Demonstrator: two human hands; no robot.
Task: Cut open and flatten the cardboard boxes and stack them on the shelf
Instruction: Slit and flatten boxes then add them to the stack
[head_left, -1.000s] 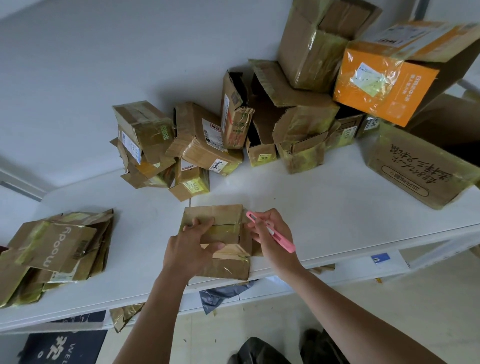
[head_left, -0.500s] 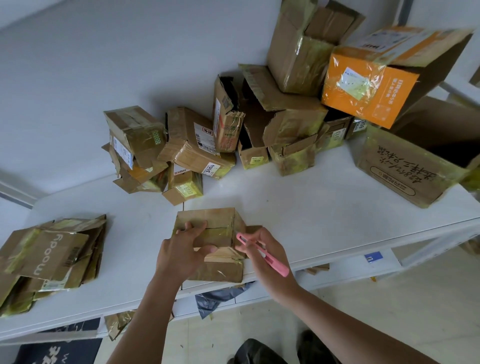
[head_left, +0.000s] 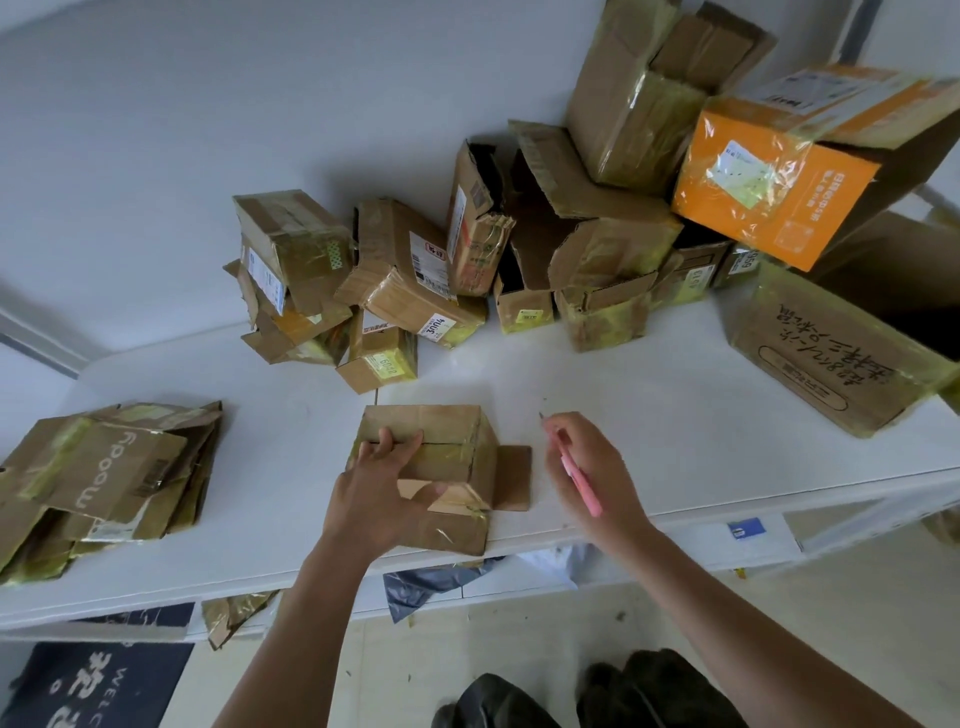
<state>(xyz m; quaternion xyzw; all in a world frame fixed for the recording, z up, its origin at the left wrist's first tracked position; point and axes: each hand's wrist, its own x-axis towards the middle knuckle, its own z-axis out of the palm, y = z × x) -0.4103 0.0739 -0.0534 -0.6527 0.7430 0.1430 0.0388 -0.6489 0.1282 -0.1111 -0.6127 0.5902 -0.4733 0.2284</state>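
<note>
Two hands work at lower centre: the left hand (head_left: 382, 491) presses spread fingers on the small box (head_left: 441, 457) (its flap out right), the right hand (head_left: 592, 467) just beside it pinching a pink cutter (head_left: 582, 483).

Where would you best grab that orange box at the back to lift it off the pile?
Probably by the orange box's two opposite side walls, coming from above and in front. It sits tilted on the other boxes with its open flaps up top; those would bend, while the walls should hold firm. Its rear is hidden.
</note>
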